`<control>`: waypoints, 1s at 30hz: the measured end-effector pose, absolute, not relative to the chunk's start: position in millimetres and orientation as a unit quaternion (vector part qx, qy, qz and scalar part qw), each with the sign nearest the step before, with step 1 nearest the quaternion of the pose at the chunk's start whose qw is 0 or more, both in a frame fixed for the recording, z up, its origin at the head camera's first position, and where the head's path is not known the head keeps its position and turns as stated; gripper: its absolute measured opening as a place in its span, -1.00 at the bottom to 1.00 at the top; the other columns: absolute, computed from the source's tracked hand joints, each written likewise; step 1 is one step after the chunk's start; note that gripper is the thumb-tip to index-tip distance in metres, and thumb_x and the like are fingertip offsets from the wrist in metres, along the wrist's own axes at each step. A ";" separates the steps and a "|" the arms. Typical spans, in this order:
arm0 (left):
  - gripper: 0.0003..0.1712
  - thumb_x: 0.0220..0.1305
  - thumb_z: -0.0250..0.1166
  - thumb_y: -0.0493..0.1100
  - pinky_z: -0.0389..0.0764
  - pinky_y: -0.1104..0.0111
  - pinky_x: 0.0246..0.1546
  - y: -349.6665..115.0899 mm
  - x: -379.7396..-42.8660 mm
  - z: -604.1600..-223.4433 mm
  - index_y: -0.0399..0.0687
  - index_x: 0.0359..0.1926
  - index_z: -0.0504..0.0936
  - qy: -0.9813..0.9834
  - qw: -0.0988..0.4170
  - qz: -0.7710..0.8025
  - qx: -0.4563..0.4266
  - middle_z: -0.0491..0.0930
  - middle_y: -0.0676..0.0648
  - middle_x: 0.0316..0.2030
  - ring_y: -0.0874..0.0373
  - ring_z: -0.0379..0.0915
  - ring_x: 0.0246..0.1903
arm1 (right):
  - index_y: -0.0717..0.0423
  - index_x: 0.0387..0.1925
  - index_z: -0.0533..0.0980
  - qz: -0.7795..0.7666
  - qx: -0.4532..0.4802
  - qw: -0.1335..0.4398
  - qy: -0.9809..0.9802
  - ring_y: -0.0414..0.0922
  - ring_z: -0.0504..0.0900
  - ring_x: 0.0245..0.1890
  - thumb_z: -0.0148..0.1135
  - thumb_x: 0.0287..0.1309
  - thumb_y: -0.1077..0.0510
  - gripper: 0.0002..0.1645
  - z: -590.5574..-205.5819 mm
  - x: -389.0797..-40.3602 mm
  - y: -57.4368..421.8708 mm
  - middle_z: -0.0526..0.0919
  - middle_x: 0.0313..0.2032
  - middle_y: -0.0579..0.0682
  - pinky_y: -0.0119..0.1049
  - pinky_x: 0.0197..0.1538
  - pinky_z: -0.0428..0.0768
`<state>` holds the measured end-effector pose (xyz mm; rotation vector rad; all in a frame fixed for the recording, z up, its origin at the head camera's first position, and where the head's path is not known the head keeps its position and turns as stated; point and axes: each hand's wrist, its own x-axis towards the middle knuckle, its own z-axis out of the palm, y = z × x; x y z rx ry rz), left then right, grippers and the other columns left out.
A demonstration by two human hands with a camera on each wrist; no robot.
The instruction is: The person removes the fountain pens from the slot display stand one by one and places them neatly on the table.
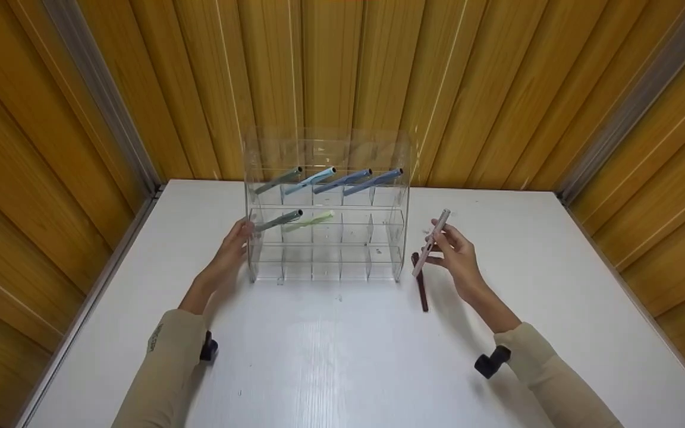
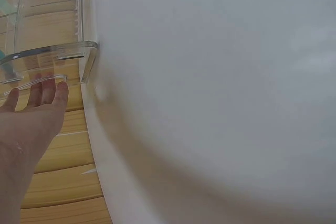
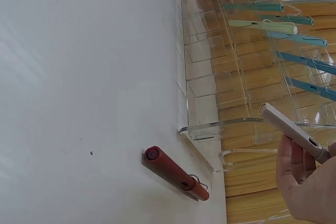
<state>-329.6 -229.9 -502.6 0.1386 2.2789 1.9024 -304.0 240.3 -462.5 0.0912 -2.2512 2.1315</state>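
Observation:
A clear acrylic pen rack with tiers of small compartments stands toward the back of the white table. My left hand touches its left side panel, fingers fairly straight against the edge, as the left wrist view also shows. To the right of the rack, my right hand pinches a pale pink pen between thumb and fingers, held tilted above the table. Below that pen a dark red pen lies on the tabletop beside the rack's right side. Four blue and green pens, among them a light blue pen, lean in the upper tier.
In the middle tier lean a dark green pen and a light green pen, both toward the left. Yellow wood-look panels wall in the white table at the back and sides.

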 end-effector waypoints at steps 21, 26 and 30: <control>-0.10 0.64 -0.27 0.36 -0.10 -0.06 0.67 -227.8 -329.9 -503.9 -0.05 0.70 -0.20 0.769 0.077 0.633 0.043 -0.14 -0.25 0.68 -0.18 -0.29 0.68 | 0.22 0.48 0.35 0.671 -0.016 0.023 -0.741 -0.31 0.65 -0.18 0.08 0.60 0.02 -0.40 -486.7 -312.0 268.0 0.61 -0.17 -0.23 -0.40 -0.05 0.75; -0.09 0.64 -0.26 0.36 -0.12 -0.05 0.67 -227.9 -329.0 -504.2 -0.05 0.70 -0.21 0.767 0.079 0.635 0.040 -0.16 -0.24 0.68 -0.17 -0.31 0.68 | 0.27 0.44 0.38 0.666 -0.034 0.021 -0.745 -0.32 0.64 -0.23 0.13 0.57 0.00 -0.39 -492.4 -314.8 272.0 0.62 -0.23 -0.25 -0.42 -0.11 0.74; -0.10 0.64 -0.28 0.35 -0.16 -0.07 0.67 -229.7 -329.5 -505.6 -0.04 0.70 -0.26 0.763 0.084 0.640 0.045 -0.21 -0.26 0.68 -0.19 -0.35 0.68 | 0.31 0.44 0.37 0.652 -0.034 0.014 -0.757 -0.26 0.65 -0.18 0.15 0.56 -0.04 -0.34 -496.7 -314.4 276.2 0.62 -0.21 -0.23 -0.43 -0.12 0.74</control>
